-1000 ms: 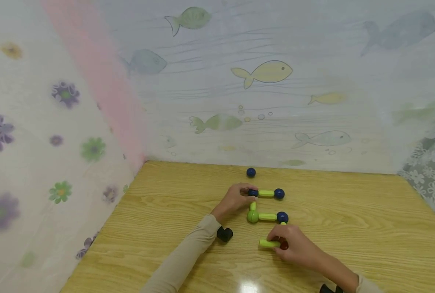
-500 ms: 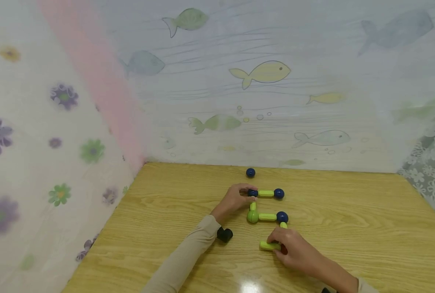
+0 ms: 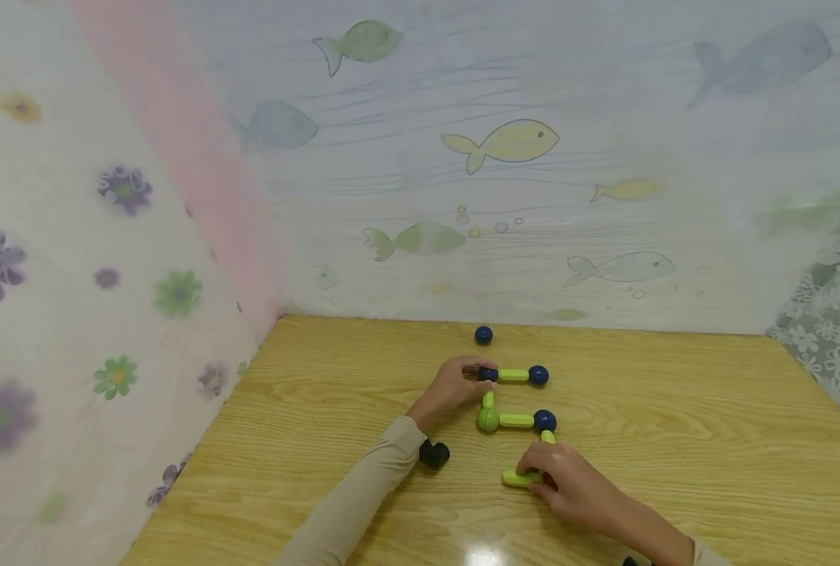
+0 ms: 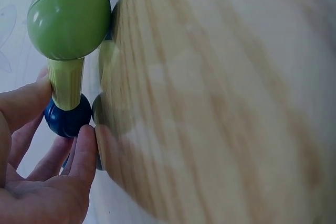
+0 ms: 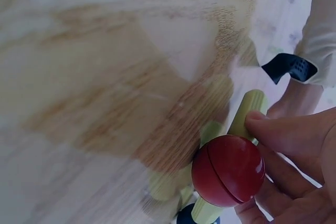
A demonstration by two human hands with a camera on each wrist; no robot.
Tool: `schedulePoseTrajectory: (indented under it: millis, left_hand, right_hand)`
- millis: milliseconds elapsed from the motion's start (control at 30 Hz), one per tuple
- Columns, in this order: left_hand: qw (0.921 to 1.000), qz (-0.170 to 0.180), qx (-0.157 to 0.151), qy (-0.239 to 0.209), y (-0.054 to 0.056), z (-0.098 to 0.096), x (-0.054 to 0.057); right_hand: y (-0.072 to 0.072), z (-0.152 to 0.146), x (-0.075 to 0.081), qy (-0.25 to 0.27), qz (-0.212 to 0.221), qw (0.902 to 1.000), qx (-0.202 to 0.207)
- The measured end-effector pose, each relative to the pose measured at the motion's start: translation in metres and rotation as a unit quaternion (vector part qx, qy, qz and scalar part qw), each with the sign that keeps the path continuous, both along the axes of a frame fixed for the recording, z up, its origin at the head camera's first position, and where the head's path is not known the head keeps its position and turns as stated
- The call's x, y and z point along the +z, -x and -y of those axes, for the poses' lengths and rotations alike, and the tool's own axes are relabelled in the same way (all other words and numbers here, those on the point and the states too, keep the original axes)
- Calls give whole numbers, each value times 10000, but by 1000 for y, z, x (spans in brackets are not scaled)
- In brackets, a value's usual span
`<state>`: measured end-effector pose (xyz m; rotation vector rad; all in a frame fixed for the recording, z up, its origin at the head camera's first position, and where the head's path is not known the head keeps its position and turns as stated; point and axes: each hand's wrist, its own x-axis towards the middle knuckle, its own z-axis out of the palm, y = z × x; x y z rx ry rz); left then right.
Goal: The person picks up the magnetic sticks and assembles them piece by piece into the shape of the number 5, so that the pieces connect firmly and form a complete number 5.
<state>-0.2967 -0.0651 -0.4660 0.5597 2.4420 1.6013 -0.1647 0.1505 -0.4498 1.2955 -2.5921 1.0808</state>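
A flat zigzag of magnetic balls and yellow-green rods lies on the wooden table in the head view. At its far left corner my left hand (image 3: 453, 387) holds a blue ball (image 4: 68, 116); a rod links that ball to a green ball (image 4: 68, 17). Another rod runs from the green ball to a blue ball (image 3: 544, 421) on the right. At the near end my right hand (image 3: 577, 486) pinches a rod (image 5: 243, 114), its thumb on the rod and its fingers beside a red ball (image 5: 227, 169). That red ball is hidden by the hand in the head view.
A single blue ball (image 3: 484, 336) sits apart near the table's back edge. Beyond it hangs a sheet printed with fish (image 3: 519, 141); a flowered one (image 3: 122, 189) stands at left. A small black object (image 3: 434, 453) shows at the left sleeve cuff.
My right hand and its rod have shifted slightly toward the near edge. The red ball, partly visible earlier in the head view, is now hidden there. My left hand stays in place.
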Motion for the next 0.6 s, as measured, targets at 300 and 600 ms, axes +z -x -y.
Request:
schedulePoseTrajectory:
  millis: [300, 600]
  left_hand:
    - [10000, -43, -48, 10, -1, 1, 1]
    - [10000, -61, -19, -26, -4, 1, 3]
  right_hand:
    - [0, -2, 2, 4, 372, 9993, -45]
    - [0, -1, 4, -181, 442, 9988, -83]
